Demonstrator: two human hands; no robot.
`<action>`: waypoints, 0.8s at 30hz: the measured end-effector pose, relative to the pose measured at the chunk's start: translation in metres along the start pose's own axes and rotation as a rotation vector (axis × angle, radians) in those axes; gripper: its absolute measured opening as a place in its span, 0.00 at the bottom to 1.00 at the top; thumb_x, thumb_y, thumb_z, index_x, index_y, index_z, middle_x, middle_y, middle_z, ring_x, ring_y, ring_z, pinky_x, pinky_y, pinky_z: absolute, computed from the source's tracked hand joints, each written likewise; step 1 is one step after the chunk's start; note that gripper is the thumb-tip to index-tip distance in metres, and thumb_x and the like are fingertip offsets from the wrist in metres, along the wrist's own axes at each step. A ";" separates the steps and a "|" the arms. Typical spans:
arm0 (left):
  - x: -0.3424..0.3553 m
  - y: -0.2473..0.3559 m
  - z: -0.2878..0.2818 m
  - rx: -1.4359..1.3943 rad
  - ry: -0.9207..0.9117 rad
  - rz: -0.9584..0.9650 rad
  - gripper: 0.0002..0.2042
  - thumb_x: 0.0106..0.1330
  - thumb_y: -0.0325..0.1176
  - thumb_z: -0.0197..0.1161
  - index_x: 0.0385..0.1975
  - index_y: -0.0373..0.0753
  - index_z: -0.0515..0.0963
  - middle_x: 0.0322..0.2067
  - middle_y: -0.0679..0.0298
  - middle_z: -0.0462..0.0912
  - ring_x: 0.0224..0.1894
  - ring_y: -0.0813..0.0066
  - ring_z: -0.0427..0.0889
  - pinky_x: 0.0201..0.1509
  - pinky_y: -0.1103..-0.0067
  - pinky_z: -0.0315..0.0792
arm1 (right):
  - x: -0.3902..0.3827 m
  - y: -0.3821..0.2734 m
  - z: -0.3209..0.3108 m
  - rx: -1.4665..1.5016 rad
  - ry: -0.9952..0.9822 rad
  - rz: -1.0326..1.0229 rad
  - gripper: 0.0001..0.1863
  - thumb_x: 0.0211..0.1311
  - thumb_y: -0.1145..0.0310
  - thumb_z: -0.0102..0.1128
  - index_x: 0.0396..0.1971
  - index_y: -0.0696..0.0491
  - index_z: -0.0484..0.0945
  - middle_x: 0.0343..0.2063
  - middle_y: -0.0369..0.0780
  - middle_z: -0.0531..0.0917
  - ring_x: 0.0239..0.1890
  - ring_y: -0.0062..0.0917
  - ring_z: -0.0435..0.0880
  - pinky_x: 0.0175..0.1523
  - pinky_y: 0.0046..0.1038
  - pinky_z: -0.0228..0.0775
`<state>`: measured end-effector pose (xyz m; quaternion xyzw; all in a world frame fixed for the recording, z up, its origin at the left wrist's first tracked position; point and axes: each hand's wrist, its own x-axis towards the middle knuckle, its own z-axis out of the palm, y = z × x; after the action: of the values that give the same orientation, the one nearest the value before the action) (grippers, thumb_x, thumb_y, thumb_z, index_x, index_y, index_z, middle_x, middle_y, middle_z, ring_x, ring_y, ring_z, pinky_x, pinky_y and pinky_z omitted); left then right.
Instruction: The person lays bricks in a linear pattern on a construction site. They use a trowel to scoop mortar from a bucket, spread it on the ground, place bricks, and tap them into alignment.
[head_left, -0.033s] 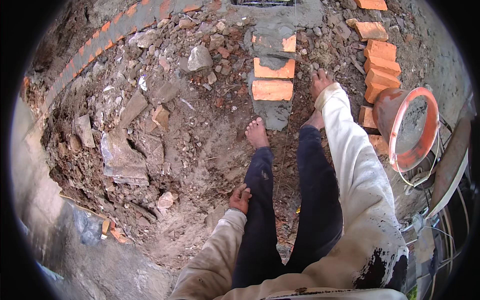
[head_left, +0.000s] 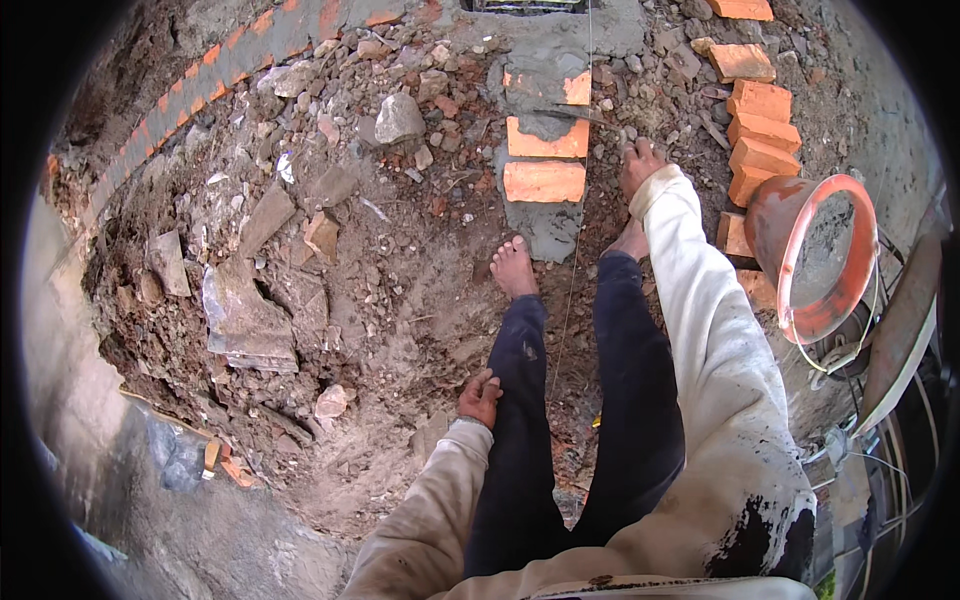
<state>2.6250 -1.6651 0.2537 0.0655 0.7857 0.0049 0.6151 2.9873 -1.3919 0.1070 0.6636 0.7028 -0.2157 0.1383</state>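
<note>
My right hand [head_left: 642,168] is closed around the handle end of a trowel [head_left: 588,116], right of the brick row. Its thin metal part reaches left over grey mortar [head_left: 545,124]; the blade is hard to make out against it. Two orange bricks [head_left: 545,181] lie crosswise close together, the farther one partly coated with mortar. Another mortar-smeared brick [head_left: 577,87] sits beyond them. A taut string line [head_left: 590,60] runs along their right side. My left hand [head_left: 480,397] rests against my left leg, fingers curled, with nothing visible in it.
A reddish bucket [head_left: 830,318] with a wire handle stands tilted at the right. Several loose bricks [head_left: 762,130] line up beyond it. Rubble and stones [head_left: 400,118] cover the left ground. A low brick edge [head_left: 215,72] curves at the far left. My bare feet straddle the string.
</note>
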 end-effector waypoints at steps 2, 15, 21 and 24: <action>0.001 0.012 0.004 -0.038 0.005 -0.006 0.21 0.60 0.38 0.58 0.51 0.34 0.69 0.37 0.65 0.78 0.31 0.80 0.77 0.34 0.85 0.69 | 0.002 -0.004 -0.025 0.065 -0.053 0.067 0.21 0.52 0.70 0.52 0.49 0.54 0.68 0.42 0.45 0.71 0.41 0.43 0.77 0.46 0.39 0.71; 0.002 0.016 0.012 -0.094 0.033 -0.052 0.21 0.60 0.38 0.59 0.50 0.36 0.70 0.37 0.67 0.79 0.31 0.82 0.77 0.33 0.86 0.68 | -0.010 0.048 0.013 0.114 0.164 -0.298 0.23 0.51 0.67 0.57 0.49 0.55 0.69 0.44 0.44 0.71 0.44 0.38 0.76 0.44 0.36 0.72; 0.011 0.001 0.018 -0.101 0.026 -0.047 0.21 0.59 0.38 0.60 0.50 0.35 0.70 0.36 0.67 0.79 0.31 0.82 0.77 0.32 0.86 0.68 | 0.005 0.054 0.024 0.065 -0.006 -0.203 0.23 0.53 0.67 0.56 0.51 0.54 0.68 0.46 0.42 0.71 0.46 0.37 0.75 0.46 0.35 0.71; 0.009 0.004 0.019 -0.090 0.034 -0.039 0.21 0.59 0.38 0.60 0.50 0.35 0.71 0.36 0.67 0.79 0.31 0.82 0.77 0.33 0.86 0.68 | 0.005 0.048 0.023 0.072 0.087 -0.206 0.22 0.53 0.67 0.56 0.50 0.52 0.68 0.44 0.41 0.71 0.45 0.36 0.75 0.45 0.34 0.71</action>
<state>2.6421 -1.6613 0.2409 0.0224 0.7961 0.0291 0.6040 3.0321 -1.3973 0.0787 0.6012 0.7644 -0.2249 0.0605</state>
